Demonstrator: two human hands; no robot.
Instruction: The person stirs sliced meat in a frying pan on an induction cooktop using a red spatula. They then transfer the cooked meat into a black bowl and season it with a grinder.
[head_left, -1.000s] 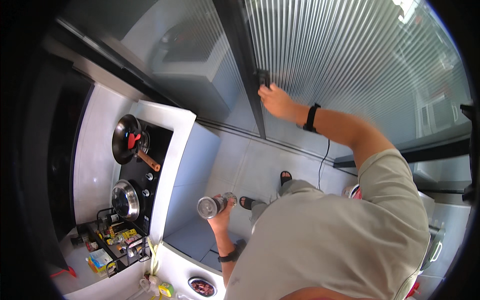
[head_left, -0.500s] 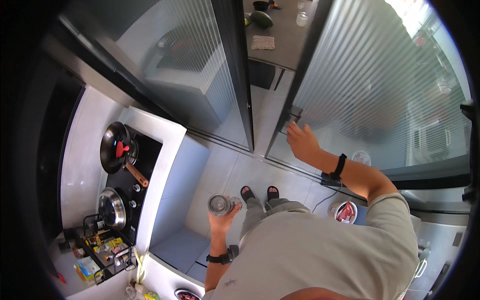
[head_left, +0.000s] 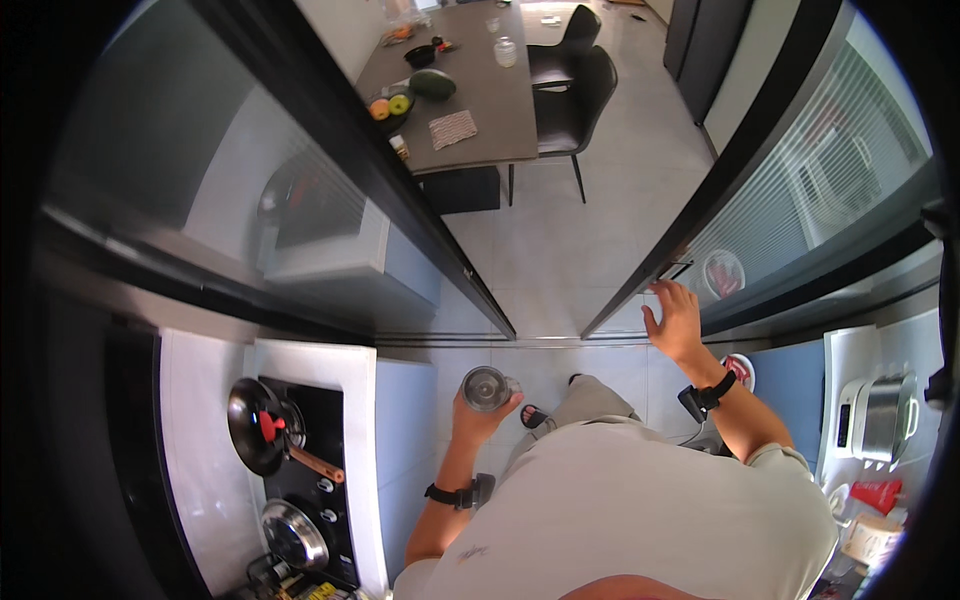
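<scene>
My left hand (head_left: 476, 421) is closed around a clear glass jar (head_left: 486, 389), held upright at waist height with its round top facing up. A smaller clear part sticks out beside the jar near my fingertips, and I cannot make out what it is. On the other side, my right hand (head_left: 677, 318) is at the edge of the right sliding door (head_left: 735, 190), close by its dark handle (head_left: 678, 270). Its thumb stands apart from the bent fingers, whose tips are at the door edge. Whether they still touch the handle I cannot tell.
A left ribbed-glass door (head_left: 400, 180) frames the gap. Beyond stand a dining table (head_left: 490, 130) with fruit and a melon, and dark chairs (head_left: 575, 95). At left, a hob holds a frying pan (head_left: 250, 425) and a steel pan (head_left: 295, 535). A bucket (head_left: 740, 370) is at right.
The gap between the doors looks much wider, with the right door farther aside. I have turned and moved toward the opening, the glass jar still in my left hand.
</scene>
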